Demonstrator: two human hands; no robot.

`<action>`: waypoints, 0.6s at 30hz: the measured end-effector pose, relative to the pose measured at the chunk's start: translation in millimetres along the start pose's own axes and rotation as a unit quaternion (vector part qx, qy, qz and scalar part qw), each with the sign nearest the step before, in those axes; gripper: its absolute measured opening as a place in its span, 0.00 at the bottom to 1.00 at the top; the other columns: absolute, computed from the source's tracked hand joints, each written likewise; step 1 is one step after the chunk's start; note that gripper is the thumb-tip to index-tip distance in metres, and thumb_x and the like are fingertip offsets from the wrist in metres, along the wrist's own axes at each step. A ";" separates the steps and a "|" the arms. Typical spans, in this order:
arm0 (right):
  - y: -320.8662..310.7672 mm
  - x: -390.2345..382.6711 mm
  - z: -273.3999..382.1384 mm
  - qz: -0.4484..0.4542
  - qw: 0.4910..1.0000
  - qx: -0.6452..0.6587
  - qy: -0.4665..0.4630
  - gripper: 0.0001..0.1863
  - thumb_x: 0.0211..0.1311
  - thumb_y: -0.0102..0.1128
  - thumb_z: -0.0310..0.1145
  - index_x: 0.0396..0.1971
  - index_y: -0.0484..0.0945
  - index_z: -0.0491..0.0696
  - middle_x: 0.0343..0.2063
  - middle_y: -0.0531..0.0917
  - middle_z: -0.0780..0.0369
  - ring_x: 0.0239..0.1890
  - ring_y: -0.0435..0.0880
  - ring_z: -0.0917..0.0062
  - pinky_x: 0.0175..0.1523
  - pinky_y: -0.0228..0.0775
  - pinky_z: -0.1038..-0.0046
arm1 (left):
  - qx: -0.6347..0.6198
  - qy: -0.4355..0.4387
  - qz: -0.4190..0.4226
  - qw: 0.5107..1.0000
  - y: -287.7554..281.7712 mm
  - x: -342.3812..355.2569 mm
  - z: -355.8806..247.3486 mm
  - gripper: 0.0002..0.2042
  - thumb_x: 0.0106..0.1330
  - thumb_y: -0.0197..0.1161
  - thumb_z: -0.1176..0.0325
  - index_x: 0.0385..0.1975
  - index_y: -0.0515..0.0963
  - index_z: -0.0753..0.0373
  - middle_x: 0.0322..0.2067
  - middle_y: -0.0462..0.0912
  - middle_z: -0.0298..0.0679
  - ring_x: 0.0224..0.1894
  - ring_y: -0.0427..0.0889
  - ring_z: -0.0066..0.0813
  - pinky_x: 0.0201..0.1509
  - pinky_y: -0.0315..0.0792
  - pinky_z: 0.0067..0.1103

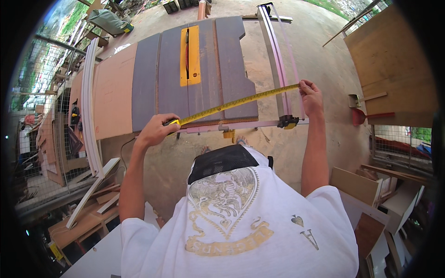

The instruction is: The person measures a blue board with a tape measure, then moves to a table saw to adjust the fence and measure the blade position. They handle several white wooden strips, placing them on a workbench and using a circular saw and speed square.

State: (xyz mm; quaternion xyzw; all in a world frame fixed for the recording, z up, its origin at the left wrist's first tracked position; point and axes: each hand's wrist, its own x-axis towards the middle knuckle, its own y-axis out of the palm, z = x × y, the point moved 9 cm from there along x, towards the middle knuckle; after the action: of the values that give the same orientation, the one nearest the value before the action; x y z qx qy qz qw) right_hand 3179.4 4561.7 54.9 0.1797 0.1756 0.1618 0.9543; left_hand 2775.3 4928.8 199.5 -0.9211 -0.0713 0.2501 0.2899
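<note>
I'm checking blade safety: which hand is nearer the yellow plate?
Left. The left hand is below the yellow plate in the picture, slightly left; the right hand is farther off, to its right.

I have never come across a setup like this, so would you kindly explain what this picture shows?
There is no robot here: a person works with two bare hands. The single picture comes from a wide fisheye camera on their head, looking down, so straight edges bend near the rim and the person's white printed T-shirt fills the bottom.

The left hand holds a yellow-and-black tape measure case. The right hand grips the far end of its long yellow measuring blade, drawn out between them.

Beneath is a dark grey, flat saw table. An orange-yellow rectangular plate is set into it, with a narrow dark slot. A light brown flat board adjoins its left side.
</note>
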 end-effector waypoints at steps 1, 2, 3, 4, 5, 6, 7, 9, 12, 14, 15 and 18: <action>-2.8 -0.1 -0.9 -0.004 1.000 0.000 0.001 0.10 0.71 0.66 0.25 0.49 0.81 0.41 0.42 0.85 0.62 0.43 0.83 0.80 0.52 0.75 0.80 | 0.000 -0.006 0.004 1.000 0.0 2.6 -0.6 0.22 0.62 0.64 0.56 0.46 0.82 0.71 0.34 0.85 0.44 0.38 0.79 0.30 0.48 0.73 0.26; -1.9 0.0 -0.2 -0.004 1.000 -0.001 0.001 0.10 0.71 0.66 0.25 0.49 0.81 0.41 0.42 0.85 0.62 0.44 0.83 0.80 0.52 0.75 0.80 | -0.002 -0.012 0.005 1.000 0.1 2.3 1.0 0.22 0.62 0.64 0.56 0.45 0.82 0.71 0.34 0.85 0.44 0.38 0.80 0.31 0.49 0.73 0.26; -0.8 -0.1 -0.1 -0.004 1.000 -0.002 0.002 0.10 0.71 0.66 0.25 0.49 0.81 0.41 0.42 0.85 0.62 0.44 0.83 0.80 0.52 0.75 0.80 | -0.002 -0.013 0.007 1.000 -0.1 1.8 2.4 0.22 0.62 0.64 0.56 0.45 0.82 0.71 0.34 0.85 0.44 0.38 0.80 0.30 0.49 0.73 0.26; 0.4 -0.3 -0.9 -0.004 1.000 -0.002 0.004 0.10 0.71 0.66 0.25 0.49 0.81 0.41 0.42 0.85 0.62 0.44 0.83 0.80 0.52 0.75 0.80 | -0.002 -0.014 0.009 1.000 -0.3 1.4 4.0 0.22 0.62 0.64 0.56 0.45 0.82 0.71 0.34 0.85 0.44 0.38 0.80 0.30 0.49 0.73 0.26; -0.6 0.7 -1.5 -0.004 1.000 -0.002 0.006 0.10 0.71 0.66 0.25 0.49 0.81 0.41 0.42 0.85 0.62 0.44 0.83 0.80 0.52 0.75 0.80 | -0.002 -0.014 0.011 1.000 0.0 1.7 4.6 0.22 0.62 0.64 0.56 0.46 0.82 0.71 0.34 0.85 0.44 0.38 0.80 0.30 0.49 0.73 0.26; -1.8 1.9 -1.9 -0.004 1.000 -0.001 0.008 0.10 0.71 0.66 0.25 0.49 0.81 0.41 0.43 0.85 0.62 0.45 0.83 0.79 0.52 0.75 0.79 | -0.008 -0.009 0.008 1.000 0.1 2.3 3.9 0.22 0.62 0.64 0.56 0.45 0.82 0.71 0.34 0.85 0.44 0.38 0.79 0.30 0.48 0.73 0.26; -2.9 3.5 -1.6 -0.004 1.000 0.004 0.008 0.10 0.71 0.66 0.25 0.49 0.81 0.41 0.43 0.85 0.62 0.45 0.83 0.79 0.52 0.75 0.79 | -0.014 -0.004 0.006 1.000 0.4 3.2 3.1 0.22 0.62 0.64 0.56 0.45 0.82 0.71 0.33 0.85 0.44 0.38 0.79 0.30 0.48 0.73 0.26; -4.6 4.9 -2.8 -0.003 1.000 0.015 0.011 0.10 0.71 0.66 0.25 0.50 0.81 0.41 0.43 0.85 0.62 0.45 0.83 0.79 0.52 0.75 0.79 | -0.018 0.008 0.002 1.000 0.6 4.4 3.3 0.22 0.62 0.64 0.55 0.45 0.82 0.71 0.33 0.85 0.43 0.37 0.79 0.30 0.48 0.73 0.26; -1.8 2.6 -1.9 0.003 1.000 0.008 0.010 0.10 0.71 0.65 0.25 0.50 0.81 0.41 0.43 0.85 0.62 0.45 0.84 0.79 0.52 0.75 0.79 | -0.017 0.009 0.006 1.000 2.1 6.8 6.9 0.22 0.62 0.65 0.55 0.44 0.83 0.70 0.32 0.85 0.42 0.36 0.79 0.29 0.45 0.73 0.26; 0.1 0.5 -1.8 0.002 1.000 0.012 0.012 0.10 0.71 0.65 0.25 0.49 0.81 0.41 0.43 0.85 0.62 0.45 0.83 0.79 0.52 0.75 0.79 | -0.021 -0.020 0.021 0.999 2.8 6.8 9.8 0.22 0.61 0.65 0.55 0.44 0.83 0.70 0.31 0.85 0.42 0.35 0.79 0.29 0.43 0.73 0.26; 0.1 -0.3 -1.4 0.002 1.000 0.013 0.012 0.10 0.71 0.65 0.25 0.49 0.81 0.41 0.43 0.85 0.62 0.45 0.83 0.79 0.52 0.75 0.79 | -0.014 -0.023 0.020 0.999 1.7 7.6 7.5 0.22 0.61 0.66 0.55 0.44 0.83 0.70 0.31 0.84 0.41 0.34 0.78 0.28 0.42 0.73 0.26; 4.6 -3.9 2.1 0.004 1.000 -0.013 0.007 0.10 0.72 0.65 0.26 0.49 0.81 0.41 0.43 0.85 0.62 0.45 0.83 0.79 0.52 0.75 0.78 | 0.006 -0.036 0.020 0.999 -1.1 11.2 5.5 0.21 0.62 0.66 0.55 0.43 0.84 0.69 0.30 0.84 0.39 0.33 0.78 0.26 0.40 0.72 0.26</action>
State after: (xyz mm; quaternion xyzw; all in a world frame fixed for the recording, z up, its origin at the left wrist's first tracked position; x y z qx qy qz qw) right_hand 3175.6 4563.7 59.6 0.1666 0.1795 0.1695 0.9546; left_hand 2782.2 4935.5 191.5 -0.9111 -0.0620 0.2888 0.2876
